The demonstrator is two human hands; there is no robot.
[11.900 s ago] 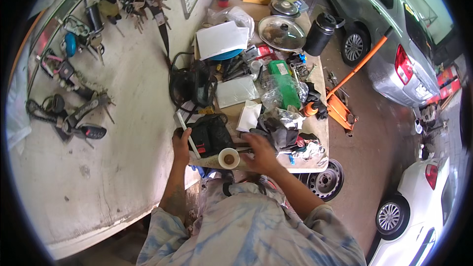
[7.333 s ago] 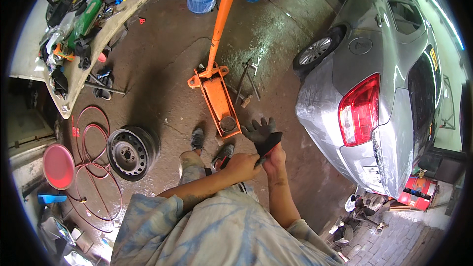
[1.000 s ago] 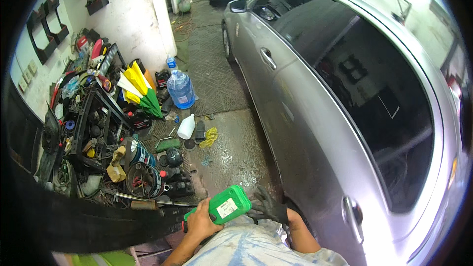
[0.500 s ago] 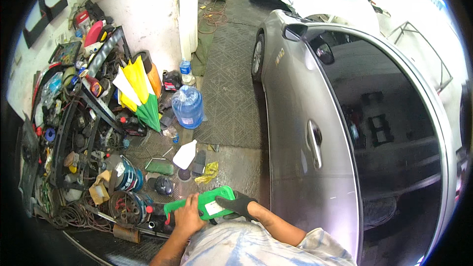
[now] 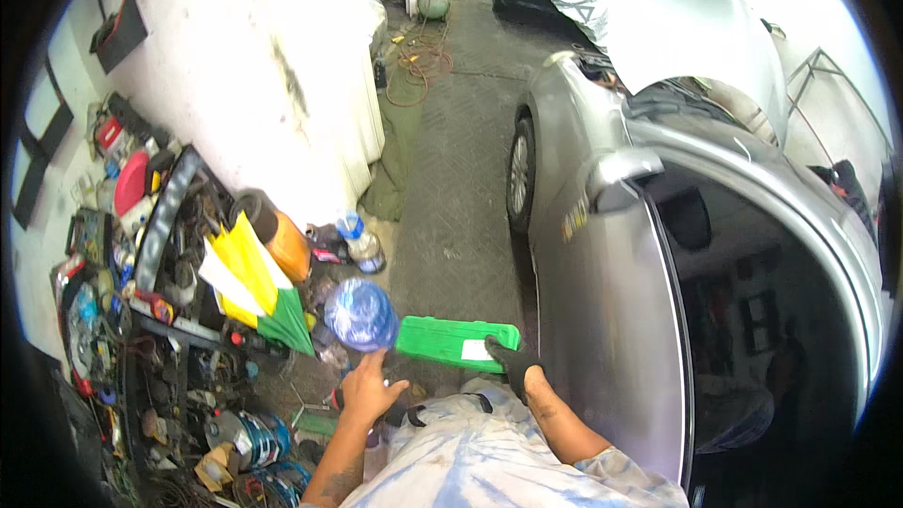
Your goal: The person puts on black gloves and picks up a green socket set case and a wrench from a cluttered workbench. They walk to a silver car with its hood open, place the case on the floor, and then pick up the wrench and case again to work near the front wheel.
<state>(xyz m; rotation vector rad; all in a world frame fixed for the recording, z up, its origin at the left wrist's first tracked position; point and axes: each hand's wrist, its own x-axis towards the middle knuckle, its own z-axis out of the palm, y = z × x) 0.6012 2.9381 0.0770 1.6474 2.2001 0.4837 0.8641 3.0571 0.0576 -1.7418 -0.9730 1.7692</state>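
A big silver car [image 5: 602, 320] stands close on the right. The flat green case [image 5: 456, 342] sits level in front of the person, the gloved right hand [image 5: 513, 365] wrapped on its end. The bare left hand [image 5: 369, 388] hangs open, fingers apart; holding both ends would carry it steadier.

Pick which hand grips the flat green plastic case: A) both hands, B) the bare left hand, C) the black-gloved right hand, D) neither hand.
C: the black-gloved right hand clasps the right end of the flat green plastic case, while the bare left hand hangs open below it, apart from the case.
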